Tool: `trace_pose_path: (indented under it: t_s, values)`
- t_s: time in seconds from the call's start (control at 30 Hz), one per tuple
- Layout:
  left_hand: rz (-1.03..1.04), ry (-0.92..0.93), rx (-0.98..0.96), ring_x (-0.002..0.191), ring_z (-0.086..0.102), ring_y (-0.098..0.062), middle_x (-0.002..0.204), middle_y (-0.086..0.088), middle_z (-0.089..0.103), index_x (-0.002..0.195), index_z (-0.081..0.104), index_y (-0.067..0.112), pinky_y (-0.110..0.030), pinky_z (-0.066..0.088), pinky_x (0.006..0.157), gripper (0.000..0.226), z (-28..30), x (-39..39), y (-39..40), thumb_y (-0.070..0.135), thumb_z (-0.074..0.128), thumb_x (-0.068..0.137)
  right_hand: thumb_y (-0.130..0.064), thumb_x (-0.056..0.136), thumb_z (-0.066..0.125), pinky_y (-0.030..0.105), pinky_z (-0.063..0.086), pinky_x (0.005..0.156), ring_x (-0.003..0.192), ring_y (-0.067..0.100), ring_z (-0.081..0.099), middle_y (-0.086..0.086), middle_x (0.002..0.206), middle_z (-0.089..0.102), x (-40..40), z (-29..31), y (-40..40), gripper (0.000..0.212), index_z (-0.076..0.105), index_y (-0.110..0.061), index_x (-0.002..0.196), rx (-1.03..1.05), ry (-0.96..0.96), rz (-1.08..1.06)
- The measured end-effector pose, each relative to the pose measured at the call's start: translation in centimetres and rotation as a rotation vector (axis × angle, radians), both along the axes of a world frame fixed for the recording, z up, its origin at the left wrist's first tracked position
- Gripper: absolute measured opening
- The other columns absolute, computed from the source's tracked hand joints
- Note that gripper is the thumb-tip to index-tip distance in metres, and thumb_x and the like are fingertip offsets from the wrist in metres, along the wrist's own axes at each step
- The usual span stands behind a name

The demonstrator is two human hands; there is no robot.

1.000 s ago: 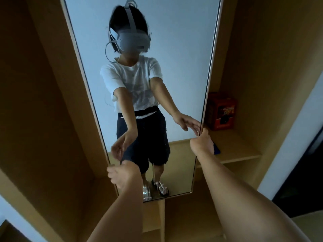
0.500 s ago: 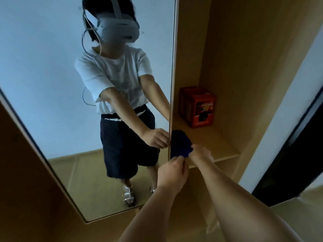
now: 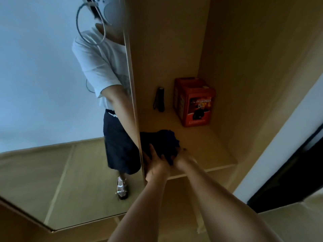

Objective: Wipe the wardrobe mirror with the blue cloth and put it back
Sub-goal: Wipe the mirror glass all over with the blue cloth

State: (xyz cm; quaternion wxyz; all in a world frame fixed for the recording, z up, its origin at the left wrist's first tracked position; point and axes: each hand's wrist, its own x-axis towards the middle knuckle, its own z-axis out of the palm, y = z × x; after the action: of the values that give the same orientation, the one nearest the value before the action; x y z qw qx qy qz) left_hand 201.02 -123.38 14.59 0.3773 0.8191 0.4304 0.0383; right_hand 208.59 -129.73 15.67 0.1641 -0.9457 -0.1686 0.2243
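1. Since 0.5 s ago, both hands have gone deeper onto the wooden shelf (image 3: 208, 145) and the view has swung right, so the mirror (image 3: 52, 102) now fills only the left side.
2. Now the left hand (image 3: 155, 163) lies on the blue cloth (image 3: 164, 142) with its fingers spread over the near edge, gripping the fabric.
3. At the cloth's right edge, the right hand (image 3: 183, 157) has its fingers curled into the folds, holding it too.
4. Bunched and rumpled, the cloth sits on the shelf just beside the mirror's right edge.
5. Farther back on the shelf stands a red box (image 3: 194, 102), with a small black flashlight (image 3: 160, 99) upright just left of it, both well apart from the cloth.
6. Reflected in the mirror is a person in a white shirt and dark shorts.
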Motion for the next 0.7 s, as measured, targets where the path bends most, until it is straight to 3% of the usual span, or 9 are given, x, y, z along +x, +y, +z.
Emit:
trace_pose_path:
  t_s: [0.07, 0.13, 0.27, 0.37, 0.43, 0.53, 0.6, 0.67, 0.7]
  values:
    - [0.063, 0.018, -0.034, 0.143, -0.007, -0.031, 0.155, -0.007, -0.019, 0.146, -0.014, 0.032, -0.051, 0.013, 0.112, 0.06, -0.4, 0.9, 0.6, 0.041, 0.023, 0.1, -0.024, 0.1, 0.039, 0.04, 0.042, 0.102, 0.137, 0.028, 0.03, 0.009, 0.154, 0.024, 0.6, -0.7, 0.3, 0.049, 0.026, -0.022, 0.148, 0.029, 0.001, 0.022]
    - [0.132, 0.025, -0.095, 0.143, -0.006, -0.03, 0.156, -0.009, -0.015, 0.147, -0.012, 0.029, -0.05, 0.008, 0.112, 0.061, -0.7, 1.8, 1.0, 0.042, 0.023, 0.099, -0.028, 0.1, 0.041, 0.038, 0.041, 0.099, 0.134, 0.028, 0.036, 0.011, 0.151, 0.03, 1.3, -1.2, 0.7, 0.049, 0.029, -0.018, 0.147, 0.103, 0.011, -0.03]
    - [0.26, -0.028, -0.173, 0.143, -0.002, -0.032, 0.157, -0.012, -0.008, 0.148, -0.008, 0.022, -0.049, 0.006, 0.113, 0.066, -1.4, 2.8, 1.6, 0.041, 0.031, 0.098, -0.027, 0.098, 0.046, 0.031, 0.052, 0.077, 0.099, 0.022, 0.06, 0.011, 0.124, 0.058, 1.5, -1.7, 1.2, 0.035, 0.046, -0.01, 0.128, 0.324, 0.115, -0.275]
    - [0.372, -0.098, -0.282, 0.142, 0.008, -0.034, 0.156, -0.017, 0.004, 0.148, -0.004, 0.014, -0.046, 0.011, 0.115, 0.071, -1.3, 3.1, 2.0, 0.039, 0.037, 0.097, -0.035, 0.094, 0.053, 0.036, 0.055, 0.077, 0.095, 0.023, 0.061, 0.009, 0.112, 0.06, 1.2, -1.6, 1.5, 0.046, 0.041, -0.011, 0.132, 0.501, 0.22, -0.523]
    - [0.395, -0.141, -0.338, 0.139, 0.019, -0.035, 0.153, -0.019, 0.014, 0.148, 0.001, 0.01, -0.043, 0.02, 0.113, 0.07, -0.9, 3.1, 2.3, 0.034, 0.042, 0.097, -0.032, 0.099, 0.047, 0.031, 0.051, 0.069, 0.082, 0.018, 0.058, 0.005, 0.096, 0.058, 1.0, -1.6, 1.7, 0.038, 0.047, -0.008, 0.129, 0.455, 0.3, -0.457]
    - [0.413, -0.104, -0.417, 0.138, 0.024, -0.035, 0.153, -0.017, 0.019, 0.149, 0.005, 0.011, -0.044, 0.025, 0.112, 0.072, -0.3, 2.7, 2.3, 0.043, 0.042, 0.095, -0.027, 0.098, 0.047, 0.028, 0.049, 0.072, 0.09, 0.021, 0.06, 0.001, 0.096, 0.057, 0.7, -1.7, 1.6, 0.029, 0.053, -0.008, 0.12, 0.473, 0.36, -0.441]
    - [0.398, -0.133, -0.491, 0.135, 0.03, -0.035, 0.15, -0.018, 0.026, 0.147, 0.016, 0.009, -0.043, 0.029, 0.109, 0.068, -0.3, 2.8, 2.1, 0.042, 0.044, 0.095, -0.032, 0.092, 0.049, 0.034, 0.053, 0.079, 0.091, 0.024, 0.059, 0.005, 0.098, 0.058, 0.5, -1.1, 0.9, 0.032, 0.055, -0.01, 0.115, 0.453, 0.369, -0.578]
    - [0.337, -0.185, -0.621, 0.128, 0.04, -0.034, 0.143, -0.018, 0.038, 0.141, 0.031, 0.006, -0.04, 0.038, 0.103, 0.056, -0.6, 2.4, 1.5, 0.035, 0.047, 0.095, -0.039, 0.089, 0.047, 0.038, 0.051, 0.088, 0.101, 0.028, 0.057, 0.011, 0.112, 0.058, 0.3, -0.7, -0.2, 0.037, 0.055, -0.012, 0.112, 0.447, 0.358, -0.698]
    - [0.304, -0.209, -0.664, 0.124, 0.045, -0.033, 0.139, -0.017, 0.044, 0.137, 0.038, 0.005, -0.038, 0.042, 0.098, 0.05, -0.5, 1.9, 1.1, 0.029, 0.048, 0.095, -0.04, 0.089, 0.047, 0.037, 0.051, 0.084, 0.098, 0.028, 0.058, 0.012, 0.112, 0.06, 0.5, -0.7, -0.5, 0.036, 0.056, -0.011, 0.108, 0.517, 0.371, -0.763]
